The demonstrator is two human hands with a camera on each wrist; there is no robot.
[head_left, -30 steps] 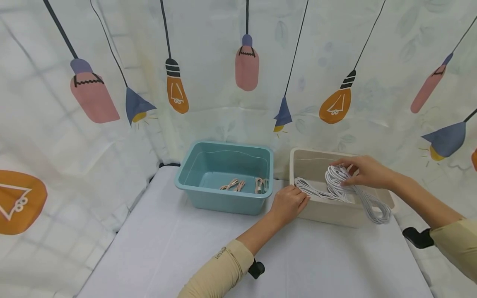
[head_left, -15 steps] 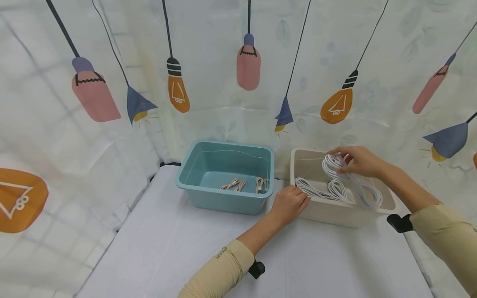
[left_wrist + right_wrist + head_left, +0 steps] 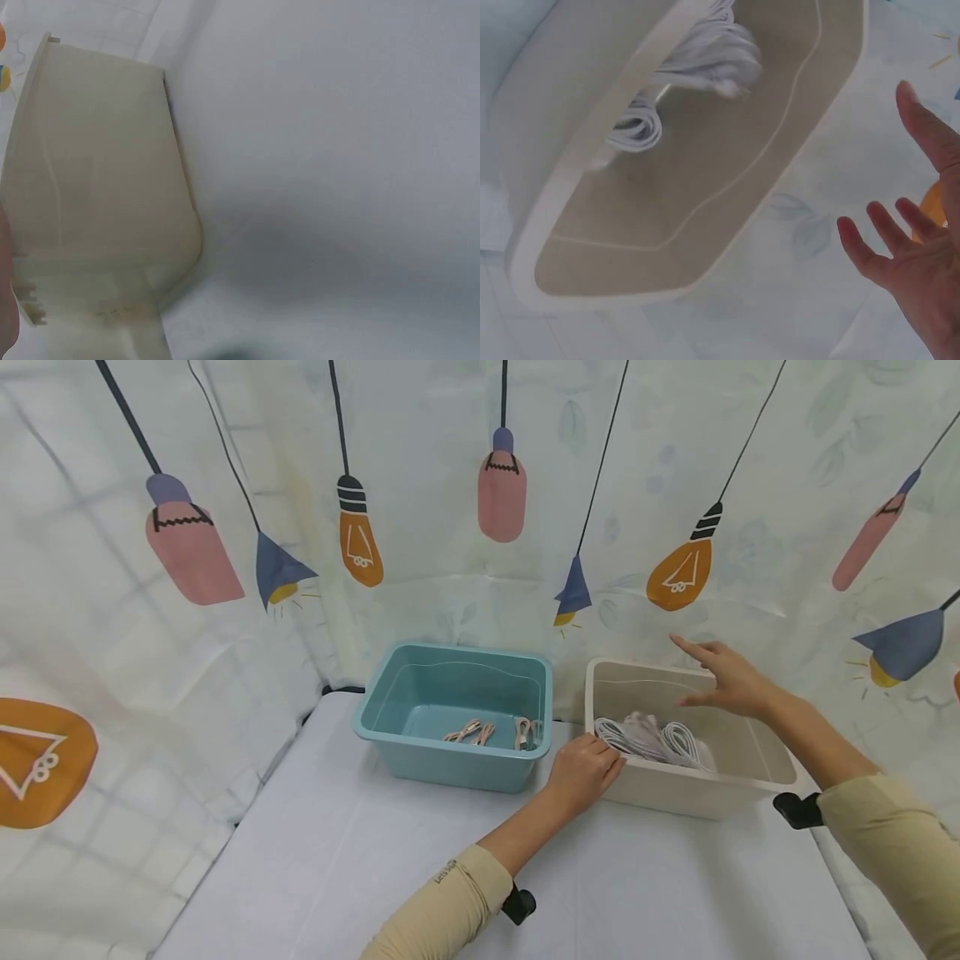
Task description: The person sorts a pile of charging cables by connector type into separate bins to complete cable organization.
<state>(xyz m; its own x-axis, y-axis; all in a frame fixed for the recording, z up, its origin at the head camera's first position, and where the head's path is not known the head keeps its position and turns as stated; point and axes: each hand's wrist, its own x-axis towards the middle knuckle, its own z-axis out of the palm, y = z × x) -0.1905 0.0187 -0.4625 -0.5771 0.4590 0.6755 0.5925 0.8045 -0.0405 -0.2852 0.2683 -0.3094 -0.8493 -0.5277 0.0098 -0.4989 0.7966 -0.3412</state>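
My left hand grips the front left corner of the beige bin's rim, its fingers curled over the edge. Inside the beige bin, bundled white cables lie toward the left. One bundle is blurred, as if moving; in the right wrist view these white cables sit against the wall. My right hand hovers over the bin's back rim with fingers and thumb spread, holding nothing. In the left wrist view the beige bin's outer side shows, and only a sliver of the left hand.
A blue-green bin stands to the left with small bundled beige cables and another small cable inside. Both bins rest on a white-covered table. A curtain printed with lamps hangs close behind them.
The right hand has carried a white cable bundle left over the beige bin and let it go inside. Its fingers have spread. The left hand has stayed on the rim.
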